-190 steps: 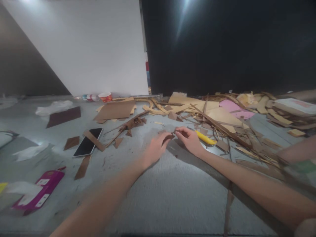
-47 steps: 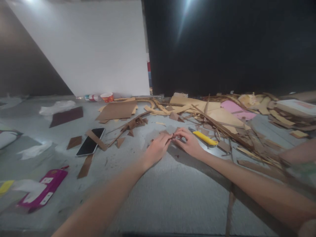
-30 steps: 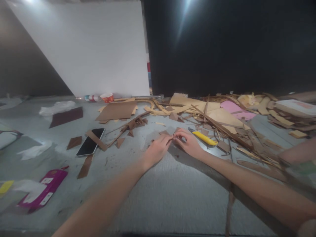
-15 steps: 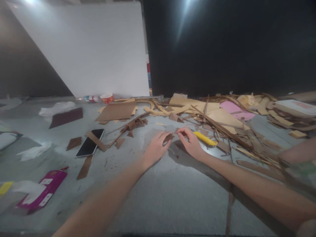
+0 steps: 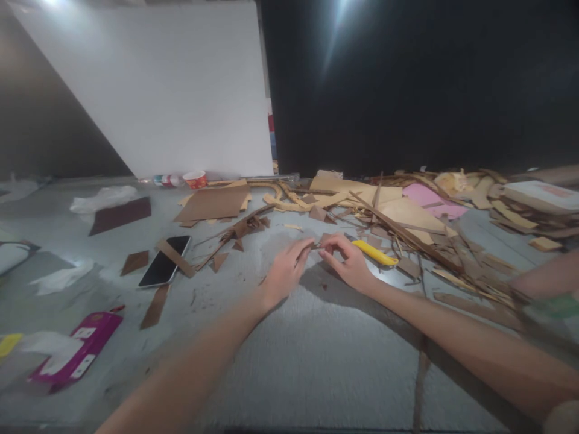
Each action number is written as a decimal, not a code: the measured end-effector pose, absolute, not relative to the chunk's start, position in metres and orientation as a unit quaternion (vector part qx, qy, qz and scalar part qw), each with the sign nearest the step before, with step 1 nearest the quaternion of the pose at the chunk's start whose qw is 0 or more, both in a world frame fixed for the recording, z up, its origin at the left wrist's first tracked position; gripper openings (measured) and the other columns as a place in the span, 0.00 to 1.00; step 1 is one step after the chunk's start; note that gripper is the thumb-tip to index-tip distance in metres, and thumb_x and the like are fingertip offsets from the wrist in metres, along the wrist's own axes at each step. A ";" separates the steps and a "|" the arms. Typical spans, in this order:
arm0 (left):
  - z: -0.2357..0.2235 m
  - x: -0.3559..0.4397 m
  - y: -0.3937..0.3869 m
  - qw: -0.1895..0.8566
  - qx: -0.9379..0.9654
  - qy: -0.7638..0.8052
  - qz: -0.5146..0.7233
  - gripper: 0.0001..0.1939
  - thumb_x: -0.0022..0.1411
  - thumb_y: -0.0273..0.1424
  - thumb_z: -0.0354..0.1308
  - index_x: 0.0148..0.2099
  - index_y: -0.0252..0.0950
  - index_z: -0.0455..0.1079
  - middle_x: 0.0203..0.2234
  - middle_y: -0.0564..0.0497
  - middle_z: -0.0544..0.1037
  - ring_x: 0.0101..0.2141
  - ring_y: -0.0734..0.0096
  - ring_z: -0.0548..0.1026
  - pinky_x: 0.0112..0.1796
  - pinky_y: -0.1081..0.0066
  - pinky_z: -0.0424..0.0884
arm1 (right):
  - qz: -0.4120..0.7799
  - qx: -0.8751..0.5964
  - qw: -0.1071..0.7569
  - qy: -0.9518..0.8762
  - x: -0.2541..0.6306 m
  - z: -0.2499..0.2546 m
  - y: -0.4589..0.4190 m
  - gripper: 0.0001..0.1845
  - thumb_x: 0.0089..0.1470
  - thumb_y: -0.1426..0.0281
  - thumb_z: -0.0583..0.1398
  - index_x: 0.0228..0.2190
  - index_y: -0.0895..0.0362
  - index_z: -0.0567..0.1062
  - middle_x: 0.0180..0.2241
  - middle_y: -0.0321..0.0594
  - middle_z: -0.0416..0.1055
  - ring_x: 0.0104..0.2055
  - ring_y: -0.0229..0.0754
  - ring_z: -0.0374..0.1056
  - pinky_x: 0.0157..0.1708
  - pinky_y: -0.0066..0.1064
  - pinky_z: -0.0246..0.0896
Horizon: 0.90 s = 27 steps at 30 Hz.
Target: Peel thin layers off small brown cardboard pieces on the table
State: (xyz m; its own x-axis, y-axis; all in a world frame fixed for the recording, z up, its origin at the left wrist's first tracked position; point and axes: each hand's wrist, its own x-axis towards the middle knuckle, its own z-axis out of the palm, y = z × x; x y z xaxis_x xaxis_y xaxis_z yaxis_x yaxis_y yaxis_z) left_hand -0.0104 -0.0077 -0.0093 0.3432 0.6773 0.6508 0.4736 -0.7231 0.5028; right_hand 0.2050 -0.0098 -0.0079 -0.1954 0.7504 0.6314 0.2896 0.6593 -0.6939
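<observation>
Above the middle of the grey table, my left hand is closed, with a small brown scrap at its fingertips. Only a thin edge of that scrap shows; the fingers cover the rest. My right hand faces it in a pinch, thumb and forefinger at the scrap's right end. Whatever lies inside this pinch is too small to make out. A yellow-handled tool, perhaps a cutter, lies just beyond the right hand.
Brown strips and offcuts pile up at the right and back. Left of my hands lie a phone under a brown strip, a purple packet and white tissue. A red paper cup stands behind. Another person's arm reaches in at right.
My left fingers have straightened and turned over the brown scrap, so less of its face shows. The right fingers have curled slightly and stay close to it.
</observation>
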 end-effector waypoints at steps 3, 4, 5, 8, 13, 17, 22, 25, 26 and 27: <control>-0.011 -0.010 -0.007 0.113 0.810 0.357 0.452 0.18 0.84 0.39 0.47 0.64 0.42 0.73 0.51 0.45 0.84 0.50 0.63 0.84 0.54 0.61 0.81 | 0.214 -0.353 0.534 -0.738 0.205 -0.007 -0.011 0.12 0.70 0.56 0.64 0.41 0.51 0.77 0.37 0.40 0.73 0.37 0.45 0.70 0.40 0.39 0.69; -0.012 -0.010 -0.007 0.112 0.809 0.360 0.451 0.18 0.84 0.39 0.47 0.64 0.42 0.73 0.52 0.45 0.84 0.50 0.63 0.84 0.54 0.62 0.81 | 0.213 -0.351 0.534 -0.739 0.205 -0.006 -0.011 0.12 0.70 0.56 0.64 0.41 0.51 0.77 0.37 0.40 0.73 0.37 0.45 0.70 0.40 0.39 0.69; -0.012 -0.010 -0.007 0.111 0.809 0.363 0.448 0.18 0.84 0.39 0.47 0.64 0.42 0.73 0.52 0.45 0.84 0.49 0.63 0.84 0.54 0.62 0.81 | 0.211 -0.348 0.535 -0.740 0.205 -0.006 -0.012 0.11 0.70 0.56 0.64 0.41 0.51 0.77 0.37 0.40 0.73 0.37 0.45 0.70 0.40 0.39 0.69; -0.013 -0.011 -0.008 0.109 0.812 0.371 0.437 0.18 0.84 0.38 0.47 0.65 0.43 0.72 0.52 0.46 0.84 0.49 0.64 0.84 0.53 0.63 0.81 | 0.207 -0.343 0.534 -0.744 0.206 -0.005 -0.012 0.11 0.70 0.57 0.64 0.41 0.51 0.77 0.36 0.41 0.73 0.37 0.45 0.70 0.40 0.40 0.69; -0.011 -0.012 -0.009 0.097 0.825 0.357 0.427 0.20 0.84 0.38 0.45 0.70 0.45 0.68 0.52 0.46 0.84 0.49 0.64 0.84 0.52 0.63 0.81 | 0.213 -0.339 0.527 -0.750 0.206 -0.004 -0.012 0.11 0.71 0.56 0.63 0.42 0.50 0.79 0.36 0.41 0.74 0.37 0.46 0.71 0.40 0.41 0.71; -0.011 -0.011 -0.009 0.082 0.843 0.323 0.423 0.19 0.84 0.34 0.45 0.68 0.44 0.70 0.51 0.46 0.83 0.51 0.66 0.83 0.53 0.63 0.80 | 0.209 -0.333 0.527 -0.753 0.205 -0.003 -0.014 0.12 0.71 0.56 0.63 0.42 0.50 0.80 0.35 0.41 0.74 0.38 0.47 0.71 0.41 0.41 0.71; -0.011 -0.011 -0.010 0.097 0.840 0.320 0.428 0.17 0.84 0.35 0.46 0.66 0.45 0.70 0.53 0.46 0.82 0.53 0.64 0.82 0.54 0.61 0.79 | 0.237 -0.330 0.519 -0.752 0.205 -0.002 -0.014 0.12 0.71 0.56 0.63 0.42 0.50 0.81 0.38 0.43 0.76 0.41 0.48 0.73 0.43 0.41 0.71; -0.011 -0.011 -0.011 0.114 0.838 0.314 0.431 0.17 0.84 0.36 0.46 0.65 0.45 0.71 0.52 0.47 0.83 0.52 0.65 0.82 0.54 0.62 0.80 | 0.295 -0.321 0.514 -0.739 0.207 0.000 -0.011 0.14 0.71 0.55 0.63 0.41 0.51 0.82 0.39 0.42 0.77 0.43 0.47 0.74 0.45 0.40 0.70; -0.010 -0.011 -0.011 0.120 0.840 0.309 0.430 0.17 0.84 0.37 0.46 0.65 0.46 0.71 0.52 0.47 0.83 0.52 0.65 0.82 0.54 0.62 0.80 | 0.320 -0.322 0.510 -0.731 0.207 0.001 -0.010 0.15 0.71 0.54 0.63 0.40 0.51 0.82 0.38 0.41 0.77 0.42 0.47 0.73 0.44 0.39 0.70; -0.010 -0.011 -0.011 0.126 0.841 0.304 0.429 0.17 0.84 0.37 0.46 0.66 0.46 0.71 0.52 0.47 0.83 0.52 0.65 0.83 0.53 0.62 0.80 | 0.344 -0.326 0.505 -0.721 0.208 0.001 -0.009 0.17 0.70 0.52 0.64 0.39 0.52 0.83 0.36 0.40 0.77 0.41 0.46 0.73 0.43 0.38 0.70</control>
State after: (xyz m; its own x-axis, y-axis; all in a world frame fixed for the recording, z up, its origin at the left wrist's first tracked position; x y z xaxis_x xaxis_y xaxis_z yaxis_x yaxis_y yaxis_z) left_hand -0.0107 -0.0114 -0.0102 0.4462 0.6199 0.6455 0.4044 -0.7831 0.4725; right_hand 0.2077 -0.0094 0.0013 -0.2767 0.8179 0.5045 0.1226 0.5508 -0.8256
